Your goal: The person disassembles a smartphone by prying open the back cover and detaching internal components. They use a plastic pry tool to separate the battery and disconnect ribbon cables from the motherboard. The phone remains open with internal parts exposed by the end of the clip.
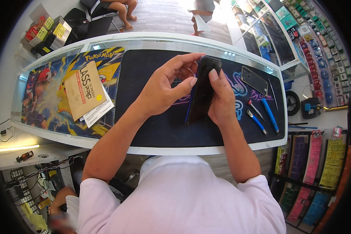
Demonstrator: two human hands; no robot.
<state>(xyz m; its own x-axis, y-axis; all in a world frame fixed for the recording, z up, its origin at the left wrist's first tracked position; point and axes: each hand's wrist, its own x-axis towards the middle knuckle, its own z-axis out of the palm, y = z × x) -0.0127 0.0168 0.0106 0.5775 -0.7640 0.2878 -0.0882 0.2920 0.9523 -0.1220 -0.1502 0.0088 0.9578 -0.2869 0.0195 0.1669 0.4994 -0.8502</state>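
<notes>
A dark smartphone (201, 90) with a blue edge is held tilted above the black mat (156, 130). My right hand (221, 97) wraps its right side, the thumb lying on the black glass. Around the upper left edge curl the fingers of my left hand (169, 82); the index fingertip touches the top corner and the thumb tip meets the side. Right of the hands lies a clear phone case (255, 81). Near it are a blue pen-like tool (270, 116), a blue-handled brush-like tool (256, 122), a slim red-ended tool (256, 109) and thin tweezers (273, 94).
A brown screen-protector envelope (84, 91) lies over white papers (98, 113) on a colourful cartoon mat (46, 101) at left. Both mats cover a white-framed glass counter (183, 150). Accessory racks (312, 167) stand at right. Other people are beyond the counter and at lower left.
</notes>
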